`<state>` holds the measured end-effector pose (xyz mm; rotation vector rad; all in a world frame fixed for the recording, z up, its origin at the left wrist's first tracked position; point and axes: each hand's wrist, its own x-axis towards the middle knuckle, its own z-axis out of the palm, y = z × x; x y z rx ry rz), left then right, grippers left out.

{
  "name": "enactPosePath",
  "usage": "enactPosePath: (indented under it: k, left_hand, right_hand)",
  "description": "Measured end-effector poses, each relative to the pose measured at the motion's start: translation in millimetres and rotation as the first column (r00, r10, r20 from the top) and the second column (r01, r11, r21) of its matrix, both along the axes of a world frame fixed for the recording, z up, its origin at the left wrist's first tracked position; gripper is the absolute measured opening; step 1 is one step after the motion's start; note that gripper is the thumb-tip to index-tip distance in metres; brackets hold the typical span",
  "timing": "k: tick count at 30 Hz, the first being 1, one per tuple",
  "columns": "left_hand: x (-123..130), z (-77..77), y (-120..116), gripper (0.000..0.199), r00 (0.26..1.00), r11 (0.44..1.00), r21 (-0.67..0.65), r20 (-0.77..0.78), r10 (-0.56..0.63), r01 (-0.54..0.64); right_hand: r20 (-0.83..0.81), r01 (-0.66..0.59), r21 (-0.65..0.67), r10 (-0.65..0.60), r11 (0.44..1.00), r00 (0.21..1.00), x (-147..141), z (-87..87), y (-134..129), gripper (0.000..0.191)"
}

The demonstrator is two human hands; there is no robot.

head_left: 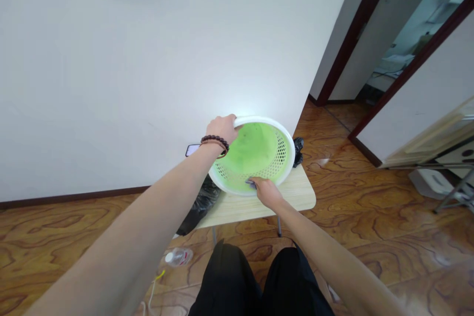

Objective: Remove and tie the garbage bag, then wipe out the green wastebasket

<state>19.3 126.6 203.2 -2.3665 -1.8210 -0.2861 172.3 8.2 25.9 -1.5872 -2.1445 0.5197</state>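
Observation:
A round plastic basket [285, 173] with a white rim, a green bottom and a perforated side is tilted above a small pale wooden table [255, 207]. My left hand [222, 128], with beaded bracelets at its wrist, grips the rim at the upper left, its fingers partly hidden by the rim. Inside the near wall, my right hand [267, 191] pinches a small greyish cloth [252, 183] against the perforated side. Most of the cloth is hidden by the fingers.
A black plastic bag [203, 202] lies at the table's left, with a phone [191, 149] behind it; another black bag [298, 150] is at the right. A plastic bottle [179, 256] lies on the floor near a cable [151, 291]. A white wall [148, 59] stands behind.

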Motion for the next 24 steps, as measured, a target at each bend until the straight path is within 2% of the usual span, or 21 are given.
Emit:
enactPosePath:
  k: [3,7,12,16,22,24]
  left_hand:
    - [-11.5,-3.2,-2.0,0.062,0.996,0.997,-0.03,0.04,0.075,-0.074]
    - [-10.9,8.1,-3.6,0.08,0.995,0.99,-0.102,0.023,0.099,-0.096]
    - [8.4,21.1,-1.8,0.059,0.998,0.992,-0.111,0.006,0.062,-0.061]
    - [21.4,23.8,2.2,0.061,0.998,0.997,-0.057,0.008,-0.058,0.058]
    - [33.1,30.7,10.4,0.063,0.999,0.994,-0.099,-0.031,-0.042,0.038]
    - [38.0,30.8,11.4,0.059,0.998,0.992,-0.115,-0.013,-0.059,0.057]
  right_hand:
    - [0.066,-0.037,-0.003,0.037,0.999,0.997,6.3,3.3,1.9,0.043]
    - [0.126,-0.006,-0.006,0.007,1.0,0.992,17.9,10.3,5.4,0.047]
    - [0.179,0.007,-0.057,0.003,0.998,0.984,22.0,15.9,17.3,0.044]
    - [0.185,0.027,-0.123,-0.004,0.992,0.983,17.3,11.9,30.2,0.039]
    - [0.109,0.254,-0.102,-0.243,0.962,0.964,3.4,10.3,68.4,0.037]
    - [0.103,0.245,-0.082,-0.236,0.966,0.966,-7.1,8.7,80.2,0.039]
